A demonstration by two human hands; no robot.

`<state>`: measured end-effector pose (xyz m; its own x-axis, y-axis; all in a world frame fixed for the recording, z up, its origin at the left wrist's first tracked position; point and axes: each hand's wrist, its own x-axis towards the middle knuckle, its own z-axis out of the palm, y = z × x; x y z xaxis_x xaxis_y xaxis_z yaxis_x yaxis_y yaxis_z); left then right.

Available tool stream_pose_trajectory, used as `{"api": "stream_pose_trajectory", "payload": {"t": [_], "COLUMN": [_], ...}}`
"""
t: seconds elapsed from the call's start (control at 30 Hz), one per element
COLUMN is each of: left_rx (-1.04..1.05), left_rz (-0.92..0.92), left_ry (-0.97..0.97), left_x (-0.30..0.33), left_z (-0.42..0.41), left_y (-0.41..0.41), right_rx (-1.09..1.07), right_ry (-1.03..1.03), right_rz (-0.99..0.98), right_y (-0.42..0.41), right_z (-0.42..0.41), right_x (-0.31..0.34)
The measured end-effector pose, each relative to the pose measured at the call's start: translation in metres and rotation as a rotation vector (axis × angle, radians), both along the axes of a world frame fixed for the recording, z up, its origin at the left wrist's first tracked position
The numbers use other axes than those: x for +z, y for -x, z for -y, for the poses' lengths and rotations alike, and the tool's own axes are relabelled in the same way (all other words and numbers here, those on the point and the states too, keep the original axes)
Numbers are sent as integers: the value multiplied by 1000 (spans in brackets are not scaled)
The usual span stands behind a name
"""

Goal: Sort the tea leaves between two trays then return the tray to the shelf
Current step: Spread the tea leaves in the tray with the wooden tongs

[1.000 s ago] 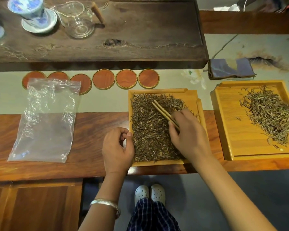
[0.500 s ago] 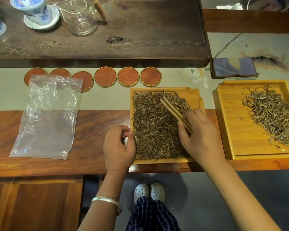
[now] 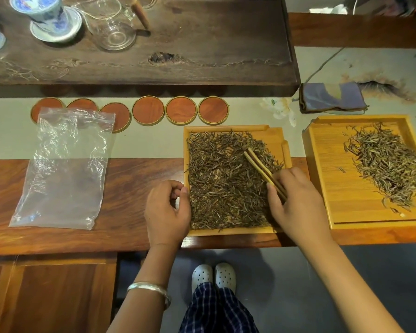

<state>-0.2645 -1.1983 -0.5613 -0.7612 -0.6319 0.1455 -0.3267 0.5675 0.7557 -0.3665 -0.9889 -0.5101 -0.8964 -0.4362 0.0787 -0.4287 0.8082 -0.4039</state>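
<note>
1. A plastic bag [image 3: 63, 168] lies flat at left of frame.
2. The left hand [image 3: 167, 213], fingers loosely curled and empty, rests beside the centre tray [image 3: 235, 233].
3. The right hand [image 3: 296, 205] grips wooden tweezers [image 3: 262, 173] over its tea leaves [image 3: 223, 181].
4. The right tray [image 3: 334, 188] holds a smaller leaf pile [image 3: 387, 164].

**Count on the table**

Two wooden trays: one [image 3: 235, 233] under the hands, one [image 3: 327, 188] just right of the grip. Each carries one heap of tea leaves, so two heaps: the first [image 3: 223, 179] beneath the grip, the second [image 3: 387, 164] well to its right.

One pair of wooden tongs [image 3: 262, 170], held in the right hand [image 3: 296, 205]; the left hand [image 3: 166, 210] makes two hands.

Six round coasters [image 3: 148, 113] in a row beyond the grip.

One clear plastic bag [image 3: 63, 169] far left.

One folded cloth [image 3: 332, 97].

One glass pitcher [image 3: 111, 25], one lidded cup [image 3: 46, 10] on one saucer [image 3: 70, 27].

One bracelet [image 3: 151, 290].

Two white shoes [image 3: 213, 276].
</note>
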Motion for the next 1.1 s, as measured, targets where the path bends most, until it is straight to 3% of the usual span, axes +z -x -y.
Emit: {"api": "stream_pose_trajectory", "payload": {"t": [1.1], "left_rx": [-15], "left_rz": [17], "left_ry": [17], "left_x": [-3], "left_z": [1], "left_y": [0], "right_rx": [-101], "right_ry": [68], "right_rz": [-50], "right_y": [26], "right_z": [-16], "right_x": [-4]}}
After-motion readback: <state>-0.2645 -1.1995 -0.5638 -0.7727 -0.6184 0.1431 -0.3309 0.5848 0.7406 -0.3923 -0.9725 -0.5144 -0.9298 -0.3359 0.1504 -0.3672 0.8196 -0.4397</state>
